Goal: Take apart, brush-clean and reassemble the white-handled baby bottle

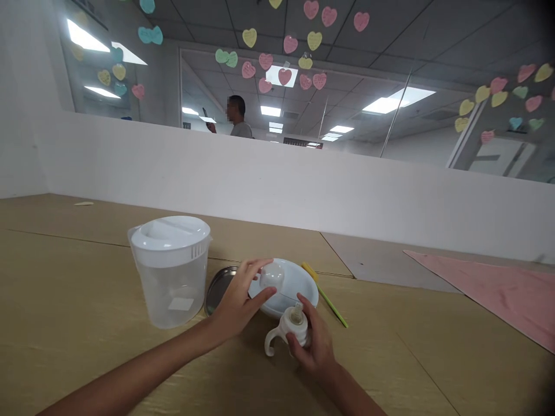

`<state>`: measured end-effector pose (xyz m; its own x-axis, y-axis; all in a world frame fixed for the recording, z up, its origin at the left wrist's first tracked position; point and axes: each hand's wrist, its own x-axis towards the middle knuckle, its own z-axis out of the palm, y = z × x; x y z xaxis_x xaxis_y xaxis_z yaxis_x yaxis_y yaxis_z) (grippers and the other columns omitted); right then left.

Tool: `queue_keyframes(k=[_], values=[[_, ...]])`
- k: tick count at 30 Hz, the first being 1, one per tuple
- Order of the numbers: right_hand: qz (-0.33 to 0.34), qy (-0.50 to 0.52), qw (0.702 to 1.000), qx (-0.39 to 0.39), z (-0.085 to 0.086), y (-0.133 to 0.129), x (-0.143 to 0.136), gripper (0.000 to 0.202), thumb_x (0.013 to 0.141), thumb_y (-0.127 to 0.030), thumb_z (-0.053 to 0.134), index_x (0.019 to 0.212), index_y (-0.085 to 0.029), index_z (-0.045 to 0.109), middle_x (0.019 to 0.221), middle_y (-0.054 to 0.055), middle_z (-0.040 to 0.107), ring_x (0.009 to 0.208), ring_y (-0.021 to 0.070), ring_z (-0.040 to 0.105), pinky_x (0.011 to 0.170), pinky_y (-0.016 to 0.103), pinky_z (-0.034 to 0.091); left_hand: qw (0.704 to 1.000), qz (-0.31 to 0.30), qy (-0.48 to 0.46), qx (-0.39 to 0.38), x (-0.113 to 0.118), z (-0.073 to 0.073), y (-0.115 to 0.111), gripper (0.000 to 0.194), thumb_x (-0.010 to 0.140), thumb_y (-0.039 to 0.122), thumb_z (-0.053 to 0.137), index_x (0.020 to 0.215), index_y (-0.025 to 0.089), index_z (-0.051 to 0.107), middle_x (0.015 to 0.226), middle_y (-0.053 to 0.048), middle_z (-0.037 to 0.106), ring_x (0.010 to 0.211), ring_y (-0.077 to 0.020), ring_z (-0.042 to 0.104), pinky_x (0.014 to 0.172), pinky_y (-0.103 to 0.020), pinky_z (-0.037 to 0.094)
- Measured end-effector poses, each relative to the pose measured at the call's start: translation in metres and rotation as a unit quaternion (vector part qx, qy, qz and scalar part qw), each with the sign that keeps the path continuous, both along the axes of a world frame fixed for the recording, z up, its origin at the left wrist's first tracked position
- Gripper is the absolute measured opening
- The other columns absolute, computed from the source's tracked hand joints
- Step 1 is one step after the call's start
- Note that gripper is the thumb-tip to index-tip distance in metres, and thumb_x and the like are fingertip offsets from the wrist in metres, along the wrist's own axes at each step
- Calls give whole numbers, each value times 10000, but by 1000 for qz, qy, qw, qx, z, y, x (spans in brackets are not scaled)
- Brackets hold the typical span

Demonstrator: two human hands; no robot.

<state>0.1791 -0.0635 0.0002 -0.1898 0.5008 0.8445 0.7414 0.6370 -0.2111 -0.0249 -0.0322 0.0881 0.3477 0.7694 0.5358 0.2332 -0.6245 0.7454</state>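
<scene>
My left hand (243, 297) pinches a clear domed bottle cap (272, 277) between thumb and fingers, over the white basin (303, 287). In my right hand (315, 341) is a white baby bottle (292, 329), its teat uncovered and tilted up, with a curved handle sticking out to the left. The cap and the bottle are apart. Behind both hands sits the basin, partly covered by the cap and fingers. A round metal dish (219, 289) lies left of it, partly behind my left hand.
A translucent lidded pitcher (173, 277) stands on the left of the tan tabletop (78, 318). Right of the basin lies a brush with a yellow head and green handle (332, 305). A pink cloth (503, 289) is at far right. Behind the low white wall, a person (238, 118) appears in the glass.
</scene>
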Motion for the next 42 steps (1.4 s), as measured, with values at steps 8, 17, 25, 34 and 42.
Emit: queue_keyframes(k=[8, 17, 25, 34, 42], values=[[10, -48, 997, 54, 9, -1, -2, 431, 847, -337, 450, 1224, -138, 385, 1045, 143, 621, 914, 236, 631, 726, 331, 539, 963, 1, 209, 172, 5, -32, 22, 402, 827, 251, 486, 1227, 239, 453, 1203, -57, 530, 1113, -232, 455, 967, -400, 338], [35, -39, 998, 41, 13, -3, -4, 408, 850, -314, 458, 1213, -143, 388, 997, 132, 623, 884, 221, 625, 712, 314, 534, 960, -48, 245, 126, 11, -46, 26, 267, 873, 147, 356, 981, 190, 597, 945, -39, 642, 909, -192, 549, 856, -354, 376], [45, -27, 998, 21, 17, -5, -7, 375, 845, -285, 445, 1190, -147, 401, 991, 126, 620, 870, 215, 628, 716, 313, 534, 990, -124, 56, 27, 14, -40, -4, 300, 923, 329, 346, 1131, 206, 525, 1133, -51, 581, 1032, -158, 527, 916, -266, 392], [35, 16, 999, -8, 8, -2, -5, 539, 778, -308, 470, 1270, -146, 319, 1018, 113, 637, 866, 210, 653, 722, 281, 545, 988, -132, 53, -65, 24, -38, -19, 461, 809, 411, 564, 1213, 202, 493, 1247, -69, 493, 1093, -196, 485, 965, -275, 368], [9, -1, 1000, 8, 5, -2, -6, 510, 777, -313, 493, 1235, -138, 354, 994, 127, 643, 856, 216, 656, 708, 288, 555, 978, -158, 27, -135, 23, -19, -21, 340, 744, 308, 641, 1059, 186, 599, 1079, -21, 558, 936, -146, 530, 829, -218, 411]])
